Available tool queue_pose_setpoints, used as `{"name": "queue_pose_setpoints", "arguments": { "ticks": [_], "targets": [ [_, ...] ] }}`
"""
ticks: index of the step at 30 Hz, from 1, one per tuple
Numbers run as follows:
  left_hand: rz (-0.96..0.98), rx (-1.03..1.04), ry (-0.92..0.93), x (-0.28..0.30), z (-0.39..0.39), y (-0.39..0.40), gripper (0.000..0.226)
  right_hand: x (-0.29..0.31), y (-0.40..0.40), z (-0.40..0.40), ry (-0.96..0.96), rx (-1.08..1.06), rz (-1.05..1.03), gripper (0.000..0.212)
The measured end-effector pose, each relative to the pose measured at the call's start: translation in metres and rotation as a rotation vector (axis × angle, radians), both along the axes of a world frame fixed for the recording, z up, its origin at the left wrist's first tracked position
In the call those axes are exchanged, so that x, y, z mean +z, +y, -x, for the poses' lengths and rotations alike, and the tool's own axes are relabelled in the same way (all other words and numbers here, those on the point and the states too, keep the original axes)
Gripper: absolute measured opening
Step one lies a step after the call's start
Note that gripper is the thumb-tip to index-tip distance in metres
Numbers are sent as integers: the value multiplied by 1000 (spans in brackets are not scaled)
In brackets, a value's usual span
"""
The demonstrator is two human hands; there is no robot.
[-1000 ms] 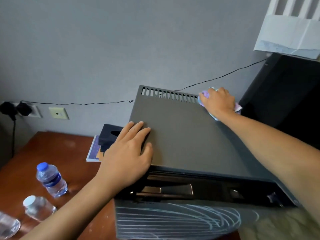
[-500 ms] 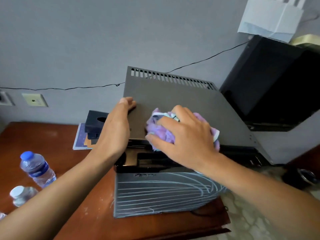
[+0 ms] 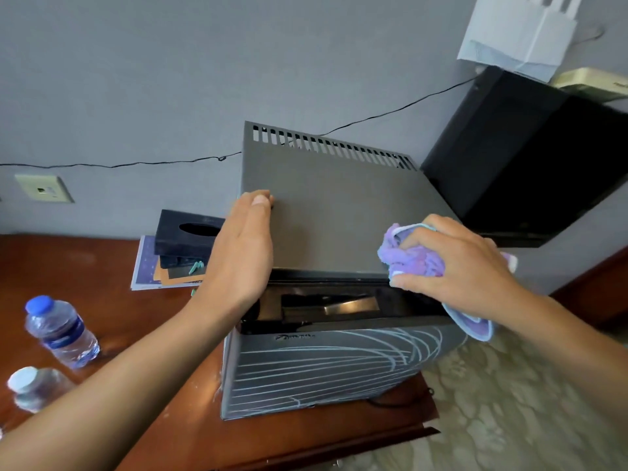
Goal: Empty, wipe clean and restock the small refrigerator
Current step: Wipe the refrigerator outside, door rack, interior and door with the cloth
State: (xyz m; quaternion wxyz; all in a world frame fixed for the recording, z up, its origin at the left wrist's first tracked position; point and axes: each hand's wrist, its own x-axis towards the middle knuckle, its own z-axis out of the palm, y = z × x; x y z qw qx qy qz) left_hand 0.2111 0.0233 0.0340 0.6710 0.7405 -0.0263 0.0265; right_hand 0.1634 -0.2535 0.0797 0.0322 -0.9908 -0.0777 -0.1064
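The small dark grey refrigerator point(image 3: 333, 212) stands on a wooden table point(image 3: 102, 311), seen from above, its door shut and marked with white curved lines. My left hand point(image 3: 243, 253) rests flat against the top's left edge, fingers straight. My right hand point(image 3: 455, 266) grips a bunched purple and light blue cloth point(image 3: 413, 256) at the front right corner of the top. Two water bottles stand on the table at the left, one with a blue cap point(image 3: 59, 329), one with a white cap point(image 3: 32, 385).
A black tissue box point(image 3: 187, 237) sits on printed cards left of the fridge. A black cabinet point(image 3: 523, 158) stands to the right, with a white paper bag point(image 3: 516, 32) above it. A thin cable point(image 3: 119, 163) runs along the grey wall past a wall plate point(image 3: 42, 188). Patterned floor lies at the lower right.
My right hand dragged the cloth from the back right corner forward across the top, then right along the front edge. My left hand shifted from flat on top to the left edge.
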Motion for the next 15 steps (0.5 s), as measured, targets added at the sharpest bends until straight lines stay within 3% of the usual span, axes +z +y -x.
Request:
{"name": "queue_pose_setpoints", "arguments": {
  "ticks": [8, 11, 15],
  "targets": [
    [40, 17, -21, -4, -5, 1, 30, -12, 105, -16, -239, 310, 308, 57],
    [53, 13, -40, -6, -6, 2, 30, -3, 119, -18, -131, 391, 276, 53],
    [49, 30, -17, -7, -6, 2, 33, 16, 68, -17, 34, 421, 288, 37]
  ]
}}
